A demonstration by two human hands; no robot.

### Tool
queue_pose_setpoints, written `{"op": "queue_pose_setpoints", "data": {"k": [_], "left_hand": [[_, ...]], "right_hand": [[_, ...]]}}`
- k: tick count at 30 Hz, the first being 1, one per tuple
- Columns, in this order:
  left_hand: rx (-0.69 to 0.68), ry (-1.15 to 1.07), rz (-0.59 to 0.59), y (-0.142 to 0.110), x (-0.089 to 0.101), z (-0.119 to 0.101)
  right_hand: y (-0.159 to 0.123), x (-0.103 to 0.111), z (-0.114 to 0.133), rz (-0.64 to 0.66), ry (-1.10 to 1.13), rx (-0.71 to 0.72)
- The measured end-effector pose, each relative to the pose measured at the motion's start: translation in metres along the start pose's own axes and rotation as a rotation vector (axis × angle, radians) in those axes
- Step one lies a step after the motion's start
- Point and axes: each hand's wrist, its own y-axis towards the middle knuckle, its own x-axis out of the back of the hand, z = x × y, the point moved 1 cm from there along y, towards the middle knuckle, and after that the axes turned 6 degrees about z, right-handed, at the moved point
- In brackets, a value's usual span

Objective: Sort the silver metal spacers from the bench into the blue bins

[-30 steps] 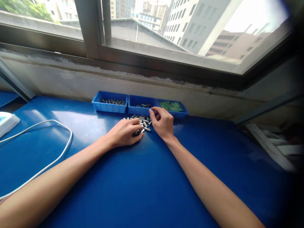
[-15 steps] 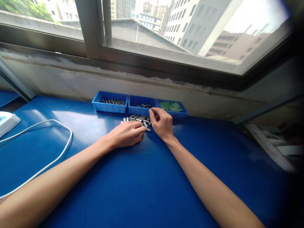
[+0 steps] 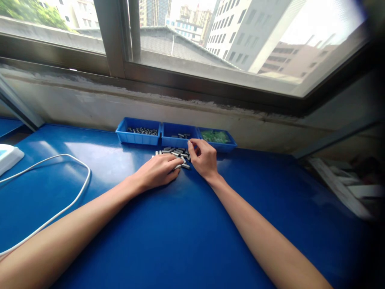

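Observation:
A loose pile of small oblong silver-and-black pieces [image 3: 180, 151] lies on the blue table in front of the bins. At the pile's near left edge is my left hand [image 3: 161, 170], palm down, its thumb and index finger closed on one small silver piece [image 3: 178, 166]. My right hand [image 3: 204, 157] is raised at the pile's right side, with thumb and index finger pinched together just in front of the middle bin [image 3: 176, 141]. Whatever its fingertips hold is too small to make out. Several similar pieces lie inside the middle bin.
The left blue bin [image 3: 138, 137] holds many small metal parts. Green pieces fill the right bin [image 3: 221, 146]. A white cable [image 3: 87, 176] loops across the table's left side near a white device [image 3: 10, 158]. Behind the bins stand a wall and window.
My left fingers have shifted slightly, and a silver piece now shows between thumb and index finger. The right hand keeps its pinch; the whole view has moved a little.

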Motion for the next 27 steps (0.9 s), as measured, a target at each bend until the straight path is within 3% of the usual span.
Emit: {"op": "queue_pose_setpoints", "data": {"k": [5, 10, 14, 18, 24, 27], "left_hand": [[0.007, -0.059, -0.14, -0.001, -0.003, 0.003], [0.199, -0.382, -0.257, 0.001, 0.002, 0.01], [0.393, -0.727, -0.421, 0.001, 0.007, 0.017], [0.44, -0.926, -0.438, 0.001, 0.007, 0.021], [0.388, -0.928, -0.389, 0.003, 0.005, 0.02], [0.361, -0.698, -0.424, 0.003, 0.008, 0.017]], "right_hand": [[0.0, 0.0, 0.0, -0.002, 0.006, 0.005], [0.0, 0.0, 0.001, -0.006, 0.035, 0.05], [-0.004, 0.002, 0.005, 0.045, 0.074, 0.174], [-0.007, 0.005, 0.011, 0.134, 0.029, 0.334], [-0.008, 0.002, 0.013, 0.177, -0.094, 0.471], [-0.007, 0.001, 0.007, 0.065, -0.128, 0.376]]}}
